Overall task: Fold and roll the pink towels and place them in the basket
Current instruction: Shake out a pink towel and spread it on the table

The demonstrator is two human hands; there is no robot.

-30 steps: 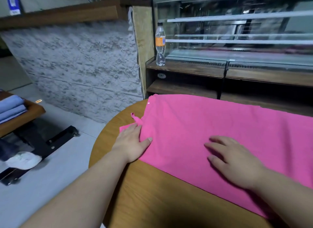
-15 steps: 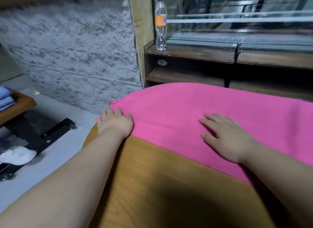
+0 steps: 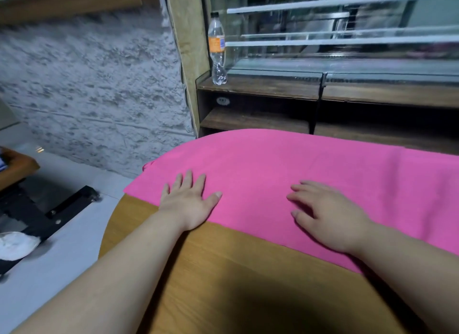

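Observation:
A pink towel lies spread flat across the far half of a round wooden table, its left end hanging a little past the table's edge. My left hand rests flat on the towel near its left end, fingers straight and spread. My right hand lies palm down on the towel's near edge further right, fingers relaxed. No basket is in view.
Behind the table stands a dark wooden shelf unit under a glass display case, with a plastic bottle on its left end. A stone wall is at left. Low on the left floor are a black frame and a white cloth.
My left hand slid left to the towel's end, then came back right onto the towel. The towel's left end now lies smoother. The view dipped and shifted.

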